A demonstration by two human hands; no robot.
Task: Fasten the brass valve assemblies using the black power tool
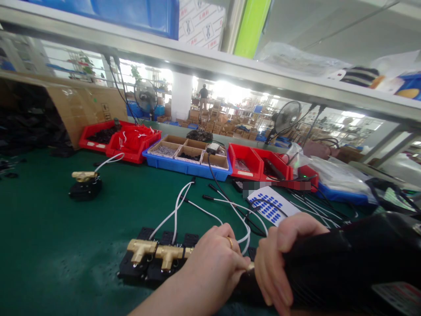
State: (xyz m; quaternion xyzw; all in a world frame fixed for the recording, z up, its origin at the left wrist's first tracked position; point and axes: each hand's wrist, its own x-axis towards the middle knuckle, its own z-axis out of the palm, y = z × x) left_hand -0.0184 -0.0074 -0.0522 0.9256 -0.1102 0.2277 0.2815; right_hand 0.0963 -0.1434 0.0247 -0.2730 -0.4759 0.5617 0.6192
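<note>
Left hand [220,259]: thumb and fingers pinched together on a small brass piece [251,266], mostly concealed. Right hand [276,263]: fingers curled around the front of a black tool [345,263]. The brass piece is located between the two hands, just beside the tool; contact cannot be confirmed.

CAUTION: The tool could slip onto the left fingertips if it is held off-axis, since the hands are so close. Uneven pressure could tilt the brass piece. The white cables [176,215] loop just beyond the hands and could snag if a hand or the tool sweeps across them.

Appearance: To the left of the left hand, brass tees [142,250] lie along a row of black blocks [131,267] on the green worktop [59,232]. The tees are bright, with faceted ends, their stems facing the wearer. The blocks are dark and angular. The left hand covers part of the row.
</note>
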